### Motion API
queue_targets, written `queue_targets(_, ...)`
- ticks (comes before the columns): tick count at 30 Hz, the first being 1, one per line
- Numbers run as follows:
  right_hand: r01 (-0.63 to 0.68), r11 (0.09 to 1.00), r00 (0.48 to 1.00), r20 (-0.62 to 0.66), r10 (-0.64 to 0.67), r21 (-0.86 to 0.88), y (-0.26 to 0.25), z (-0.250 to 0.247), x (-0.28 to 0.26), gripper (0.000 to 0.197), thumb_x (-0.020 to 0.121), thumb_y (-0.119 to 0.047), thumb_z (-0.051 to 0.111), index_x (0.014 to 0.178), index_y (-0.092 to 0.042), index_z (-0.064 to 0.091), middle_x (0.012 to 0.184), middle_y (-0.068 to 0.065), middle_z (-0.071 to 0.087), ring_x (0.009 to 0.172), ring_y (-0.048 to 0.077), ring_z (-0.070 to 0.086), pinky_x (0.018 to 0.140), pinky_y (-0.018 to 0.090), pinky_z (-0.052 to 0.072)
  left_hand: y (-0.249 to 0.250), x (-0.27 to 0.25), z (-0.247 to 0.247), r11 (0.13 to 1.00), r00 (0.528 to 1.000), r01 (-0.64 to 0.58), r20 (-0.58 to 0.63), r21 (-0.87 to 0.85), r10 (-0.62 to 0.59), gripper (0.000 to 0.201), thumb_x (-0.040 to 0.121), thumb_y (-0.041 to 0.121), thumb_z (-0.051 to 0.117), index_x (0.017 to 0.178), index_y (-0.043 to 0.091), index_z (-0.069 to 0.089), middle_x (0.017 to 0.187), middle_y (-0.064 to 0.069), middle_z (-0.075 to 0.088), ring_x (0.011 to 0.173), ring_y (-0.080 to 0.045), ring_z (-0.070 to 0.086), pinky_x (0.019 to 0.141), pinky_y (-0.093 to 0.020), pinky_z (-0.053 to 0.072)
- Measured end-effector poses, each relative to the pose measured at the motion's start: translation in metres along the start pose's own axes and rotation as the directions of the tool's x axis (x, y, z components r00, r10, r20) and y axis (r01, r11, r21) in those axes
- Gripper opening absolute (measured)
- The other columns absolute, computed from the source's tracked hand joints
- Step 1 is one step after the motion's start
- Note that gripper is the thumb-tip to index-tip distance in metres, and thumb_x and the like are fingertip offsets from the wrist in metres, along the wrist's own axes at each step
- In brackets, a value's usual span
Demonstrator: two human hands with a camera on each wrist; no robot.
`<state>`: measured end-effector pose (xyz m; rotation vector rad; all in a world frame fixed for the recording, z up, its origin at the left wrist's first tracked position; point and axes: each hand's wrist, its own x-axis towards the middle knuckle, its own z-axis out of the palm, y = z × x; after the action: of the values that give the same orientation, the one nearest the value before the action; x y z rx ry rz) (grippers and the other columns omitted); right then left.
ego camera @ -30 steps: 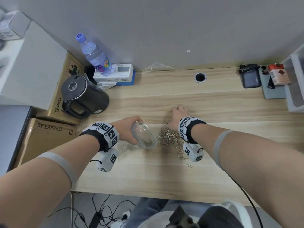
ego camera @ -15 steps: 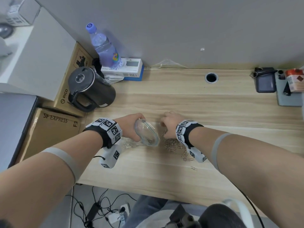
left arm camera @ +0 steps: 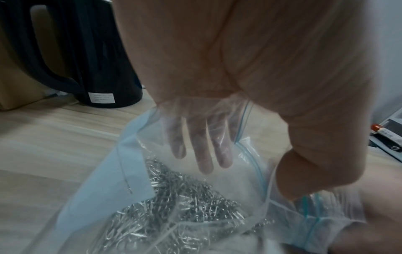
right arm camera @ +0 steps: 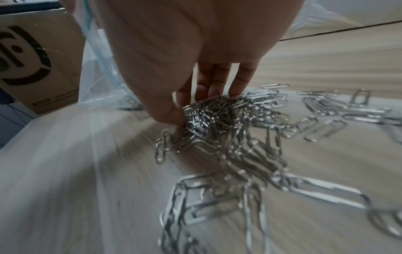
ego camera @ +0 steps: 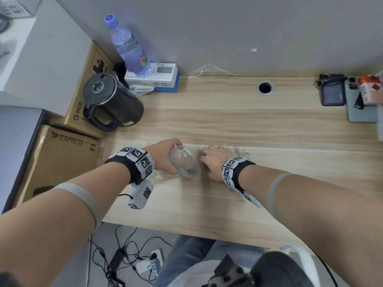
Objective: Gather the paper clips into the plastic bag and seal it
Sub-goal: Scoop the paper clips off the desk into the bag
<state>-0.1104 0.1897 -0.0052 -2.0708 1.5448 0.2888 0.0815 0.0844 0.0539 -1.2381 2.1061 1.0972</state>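
Note:
A clear zip plastic bag (ego camera: 185, 162) lies on the wooden desk (ego camera: 228, 125) with its mouth facing right. My left hand (ego camera: 165, 156) holds that mouth wide, fingers (left arm camera: 204, 151) inside the film and thumb (left arm camera: 304, 175) pinching the blue zip edge. A heap of silver paper clips (left arm camera: 185, 206) sits inside the bag (left arm camera: 135, 171). Just right of the mouth, my right hand (ego camera: 211, 160) pinches a clump of paper clips (right arm camera: 217, 110) between thumb and fingertips (right arm camera: 237, 87). More loose clips (ego camera: 240, 151) lie scattered beyond and under that wrist.
A black kettle (ego camera: 109, 100) stands at the back left beside cardboard boxes (ego camera: 62, 154). A water bottle (ego camera: 128, 46) stands on a white box (ego camera: 153, 77). There is a cable hole (ego camera: 264, 87) at the back and a black pouch (ego camera: 331, 90) far right.
My right hand has drawn left toward the bag mouth, raking clips along and closing on a clump. My left hand keeps the bag open in the same spot.

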Motion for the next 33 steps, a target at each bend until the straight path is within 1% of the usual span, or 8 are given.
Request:
queue_targets(5, -0.049, 0.999, 0.998, 0.034, 0.049, 0.001, 0.018, 0.004, -0.018, 0.022, 0.084, -0.018, 0.063, 0.105, -0.019, 0.065, 0.119, 0.002, 0.054, 0.117, 0.025, 0.046, 0.094, 0.037, 0.039, 0.001, -0.002, 0.004, 0.999, 1.0, -0.003, -0.016, 0.035, 0.004, 0.078, 0.045, 0.04, 0.078, 0.115, 0.041, 0.044, 0.097, 0.001, 0.068, 0.084, -0.021, 0.07, 0.074, -0.044, 0.061)
queue_targets(11, -0.054, 0.997, 0.998, -0.022, 0.056, 0.049, 0.031, 0.002, -0.031, 0.014, 0.078, -0.02, 0.062, 0.092, -0.021, 0.062, 0.095, -0.002, 0.047, 0.103, 0.025, 0.049, 0.075, 0.03, 0.029, 0.006, -0.006, 0.004, 0.998, 1.0, -0.029, -0.004, 0.057, 0.029, 0.078, 0.049, 0.035, 0.08, 0.119, 0.036, 0.046, 0.099, 0.002, 0.067, 0.086, -0.02, 0.069, 0.075, -0.044, 0.061)
queue_targets(15, 0.028, 0.997, 0.999, -0.036, -0.025, 0.067, 0.011, 0.004, -0.023, 0.03, 0.074, -0.031, 0.07, 0.102, -0.022, 0.062, 0.112, 0.001, 0.054, 0.109, 0.023, 0.047, 0.085, 0.033, 0.039, 0.006, -0.01, 0.006, 0.998, 0.999, -0.034, -0.011, 0.061, 0.034, 0.079, 0.047, 0.037, 0.077, 0.119, 0.036, 0.045, 0.098, -0.001, 0.068, 0.085, -0.023, 0.07, 0.074, -0.044, 0.061)
queue_targets(19, 0.062, 0.998, 0.998, 0.028, -0.062, 0.002, -0.005, 0.015, -0.019, 0.029, 0.079, -0.022, 0.067, 0.108, -0.02, 0.064, 0.121, 0.004, 0.053, 0.12, 0.025, 0.046, 0.094, 0.036, 0.039, 0.003, -0.013, 0.008, 0.997, 0.999, -0.036, -0.012, 0.071, 0.037, 0.082, 0.046, 0.039, 0.075, 0.122, 0.033, 0.045, 0.098, -0.002, 0.066, 0.085, -0.024, 0.068, 0.074, -0.043, 0.06)
queue_targets(23, 0.029, 0.998, 0.996, 0.083, -0.025, -0.052, 0.004, 0.012, -0.024, 0.016, 0.089, -0.016, 0.058, 0.102, -0.016, 0.067, 0.113, 0.006, 0.059, 0.104, 0.028, 0.053, 0.087, 0.033, 0.041, 0.002, -0.013, 0.008, 0.997, 0.999, -0.03, -0.014, 0.07, 0.031, 0.085, 0.045, 0.041, 0.074, 0.124, 0.033, 0.045, 0.1, -0.002, 0.065, 0.087, -0.024, 0.068, 0.075, -0.044, 0.06)
queue_targets(28, -0.068, 0.995, 0.989, 0.124, 0.078, -0.079, 0.025, 0.003, -0.023, 0.017, 0.077, -0.008, 0.056, 0.086, -0.018, 0.066, 0.099, 0.001, 0.062, 0.094, 0.026, 0.056, 0.086, 0.033, 0.047, 0.002, -0.011, 0.008, 0.998, 1.0, -0.024, -0.006, 0.051, 0.025, 0.084, 0.047, 0.038, 0.077, 0.125, 0.035, 0.044, 0.099, -0.001, 0.066, 0.084, -0.022, 0.069, 0.071, -0.044, 0.062)
queue_targets(31, -0.032, 0.999, 0.999, 0.011, 0.032, -0.018, 0.029, -0.004, -0.017, 0.017, 0.083, -0.013, 0.056, 0.098, -0.021, 0.06, 0.101, -0.002, 0.053, 0.102, 0.023, 0.051, 0.086, 0.034, 0.036, 0.001, -0.011, 0.008, 0.999, 1.0, -0.022, -0.006, 0.043, 0.023, 0.083, 0.049, 0.037, 0.078, 0.125, 0.035, 0.044, 0.097, -0.002, 0.067, 0.082, -0.023, 0.069, 0.069, -0.044, 0.061)
queue_targets(33, -0.023, 1.0, 0.999, -0.048, 0.023, 0.011, 0.03, -0.006, -0.01, 0.034, 0.082, -0.019, 0.06, 0.116, -0.021, 0.057, 0.116, 0.001, 0.051, 0.113, 0.023, 0.048, 0.091, 0.035, 0.037, 0.0, -0.011, 0.008, 0.999, 1.0, -0.02, -0.006, 0.034, 0.02, 0.083, 0.048, 0.038, 0.077, 0.123, 0.035, 0.045, 0.096, -0.003, 0.067, 0.082, -0.023, 0.069, 0.069, -0.043, 0.061)
